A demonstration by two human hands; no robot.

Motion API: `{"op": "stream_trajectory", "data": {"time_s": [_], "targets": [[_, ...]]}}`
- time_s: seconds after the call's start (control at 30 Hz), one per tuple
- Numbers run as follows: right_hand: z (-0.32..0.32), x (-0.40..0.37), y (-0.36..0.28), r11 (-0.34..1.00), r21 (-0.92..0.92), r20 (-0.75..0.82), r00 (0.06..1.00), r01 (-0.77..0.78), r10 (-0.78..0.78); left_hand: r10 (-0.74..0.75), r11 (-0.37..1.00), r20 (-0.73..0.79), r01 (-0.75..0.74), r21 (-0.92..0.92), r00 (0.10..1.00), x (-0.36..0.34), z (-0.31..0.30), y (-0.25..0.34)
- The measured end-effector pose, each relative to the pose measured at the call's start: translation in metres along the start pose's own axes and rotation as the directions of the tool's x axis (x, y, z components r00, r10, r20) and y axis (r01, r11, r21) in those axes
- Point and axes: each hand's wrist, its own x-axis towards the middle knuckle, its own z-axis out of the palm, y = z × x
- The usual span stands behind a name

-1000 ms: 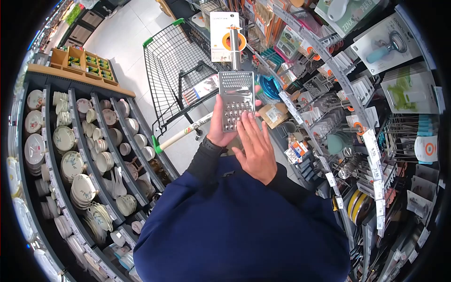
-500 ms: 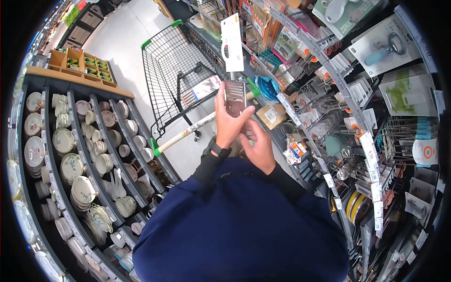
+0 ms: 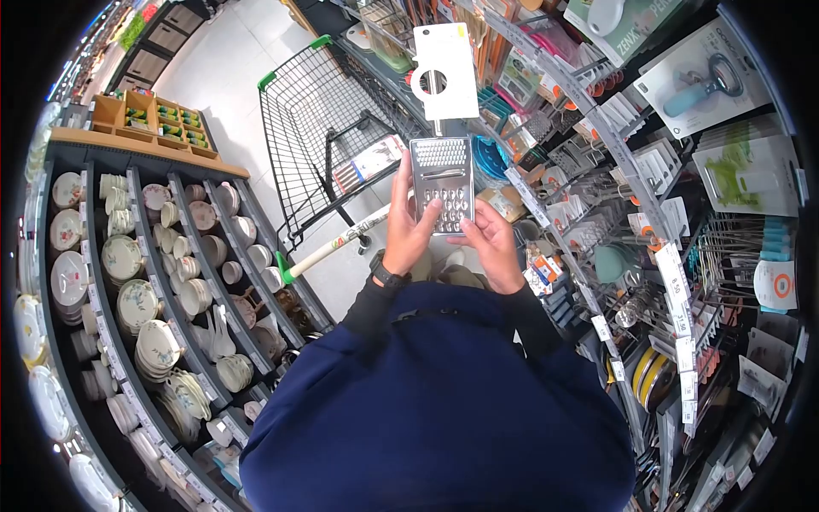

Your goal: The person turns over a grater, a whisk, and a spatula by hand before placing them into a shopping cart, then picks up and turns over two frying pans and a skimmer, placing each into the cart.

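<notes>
While the left hand (image 3: 404, 235) grips the metal grater (image 3: 443, 172) along its left edge, thumb on its face, the right hand (image 3: 496, 247) pinches the lower right corner. The grater is before the person's chest; open floor (image 3: 239, 72) lies between the cart (image 3: 286, 128) and the dish shelves (image 3: 143, 135).

Grater (image 3: 442, 175): lower face partly covered by 2 thumbs (image 3: 428, 219); stem (image 3: 438, 128) partly behind card (image 3: 452, 53). Cart handlebar (image 3: 341, 241): far end hidden.

A flat metal grater (image 3: 442, 175), 2 hole sizes showing, white-carded handle (image 3: 438, 128) pointing away, is held by the left hand (image 3: 405, 238) and right hand (image 3: 496, 249).
</notes>
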Motion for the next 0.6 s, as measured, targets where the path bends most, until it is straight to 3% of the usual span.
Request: {"op": "stream_trajectory", "data": {"time_s": [0.23, 0.6], "targets": [[-0.002, 0.007, -0.013, 0.994, 0.098, 0.005, 0.999, -0.043, 0.043, 0.036, 0.999, 0.175, -0.031, -0.034, 0.984, 0.005, 0.001, 0.014], [-0.004, 0.022, -0.012, 0.992, 0.102, 0.003, 0.998, -0.067, 0.067, -0.025, 0.998, 0.208, 0.035, -0.047, 0.978, 0.007, -0.006, 0.013]]}}
